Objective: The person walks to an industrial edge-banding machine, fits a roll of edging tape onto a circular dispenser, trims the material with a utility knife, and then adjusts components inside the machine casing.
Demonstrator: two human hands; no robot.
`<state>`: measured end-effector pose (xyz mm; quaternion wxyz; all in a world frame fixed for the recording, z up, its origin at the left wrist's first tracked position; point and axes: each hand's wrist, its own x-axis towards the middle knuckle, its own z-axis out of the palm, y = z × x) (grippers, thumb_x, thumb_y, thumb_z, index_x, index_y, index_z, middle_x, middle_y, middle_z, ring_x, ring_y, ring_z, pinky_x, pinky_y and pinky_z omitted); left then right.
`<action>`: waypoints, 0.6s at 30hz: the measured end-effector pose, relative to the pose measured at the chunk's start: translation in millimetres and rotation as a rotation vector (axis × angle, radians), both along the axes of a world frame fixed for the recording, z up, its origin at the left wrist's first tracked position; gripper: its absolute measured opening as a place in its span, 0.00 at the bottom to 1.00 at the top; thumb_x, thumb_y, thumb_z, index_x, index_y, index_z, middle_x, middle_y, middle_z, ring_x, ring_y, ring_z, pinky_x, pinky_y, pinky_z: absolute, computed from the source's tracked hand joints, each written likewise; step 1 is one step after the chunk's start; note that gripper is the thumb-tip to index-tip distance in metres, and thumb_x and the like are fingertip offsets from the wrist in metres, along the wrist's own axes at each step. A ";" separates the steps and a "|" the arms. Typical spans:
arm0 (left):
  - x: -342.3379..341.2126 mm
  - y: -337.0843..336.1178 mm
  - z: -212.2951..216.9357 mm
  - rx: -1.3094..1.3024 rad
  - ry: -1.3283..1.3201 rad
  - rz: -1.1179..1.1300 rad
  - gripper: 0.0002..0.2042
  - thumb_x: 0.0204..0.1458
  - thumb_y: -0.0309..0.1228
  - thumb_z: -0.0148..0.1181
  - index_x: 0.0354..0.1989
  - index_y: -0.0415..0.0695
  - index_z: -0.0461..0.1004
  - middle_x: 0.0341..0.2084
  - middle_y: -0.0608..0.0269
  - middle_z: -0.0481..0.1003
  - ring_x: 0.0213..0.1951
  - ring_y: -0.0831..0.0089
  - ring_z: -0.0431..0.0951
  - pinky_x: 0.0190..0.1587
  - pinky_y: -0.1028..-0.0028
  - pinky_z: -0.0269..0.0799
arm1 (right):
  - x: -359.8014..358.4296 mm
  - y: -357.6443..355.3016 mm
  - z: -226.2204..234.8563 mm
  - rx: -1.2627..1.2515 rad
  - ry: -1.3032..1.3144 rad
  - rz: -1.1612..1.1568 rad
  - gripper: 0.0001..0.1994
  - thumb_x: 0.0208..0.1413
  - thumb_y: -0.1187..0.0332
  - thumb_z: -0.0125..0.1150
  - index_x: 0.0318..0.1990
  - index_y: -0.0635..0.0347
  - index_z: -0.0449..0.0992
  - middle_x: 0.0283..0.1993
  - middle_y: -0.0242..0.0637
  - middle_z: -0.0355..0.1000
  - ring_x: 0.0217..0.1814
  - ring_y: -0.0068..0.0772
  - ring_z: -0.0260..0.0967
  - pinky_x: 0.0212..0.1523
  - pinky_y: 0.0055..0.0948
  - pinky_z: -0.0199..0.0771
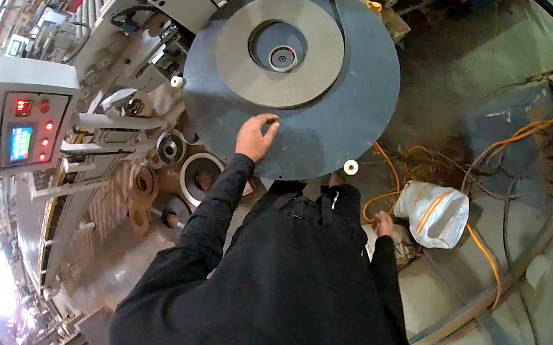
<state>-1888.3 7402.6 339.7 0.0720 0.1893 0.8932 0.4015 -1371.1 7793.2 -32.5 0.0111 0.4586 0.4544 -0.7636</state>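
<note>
My left hand (257, 137) is over the near part of a large dark grey round plate (368, 107). Its fingers are loosely bent with a gap at the thumb, and I see nothing held in it. Just beyond the fingertips lies a wide, flat coil of greyish-beige strip (234, 56), wound in a ring. A small round hub (283, 59) sits in the coil's open middle. My right hand (383, 224) hangs low by my side, left of a white sack with an orange stripe (434, 213). Its fingers look curled, with nothing visible in them.
White rollers (350, 167) stand at the plate's rim. To the left is a control box (33, 121) with a lit screen and red lights, beside machine frames. Rings and reels (201, 178) lie below the plate. Orange cables (484, 262) and a metal floor beam (534, 252) run along the right.
</note>
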 end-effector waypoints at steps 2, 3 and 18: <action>-30.8 -12.9 12.0 -0.164 0.146 0.133 0.17 0.60 0.41 0.68 0.51 0.43 0.82 0.47 0.51 0.82 0.52 0.52 0.79 0.58 0.56 0.73 | -115.1 8.7 38.3 0.017 -0.207 -0.023 0.23 0.71 0.56 0.62 0.66 0.59 0.70 0.51 0.40 0.79 0.40 0.32 0.79 0.34 0.38 0.76; -46.5 -22.2 11.4 -0.281 0.176 0.213 0.19 0.59 0.41 0.68 0.53 0.43 0.81 0.48 0.50 0.81 0.54 0.50 0.78 0.59 0.55 0.71 | -157.6 1.3 68.6 0.005 -0.254 -0.051 0.25 0.70 0.55 0.63 0.68 0.59 0.68 0.54 0.40 0.78 0.39 0.32 0.79 0.32 0.38 0.74; -202.4 -9.0 -3.0 -0.615 0.299 -0.205 0.31 0.49 0.59 0.72 0.57 0.53 0.81 0.64 0.64 0.73 0.72 0.58 0.63 0.74 0.52 0.55 | -328.2 42.2 309.9 0.932 0.062 0.212 0.15 0.69 0.60 0.64 0.52 0.63 0.80 0.47 0.38 0.79 0.47 0.29 0.76 0.51 0.32 0.77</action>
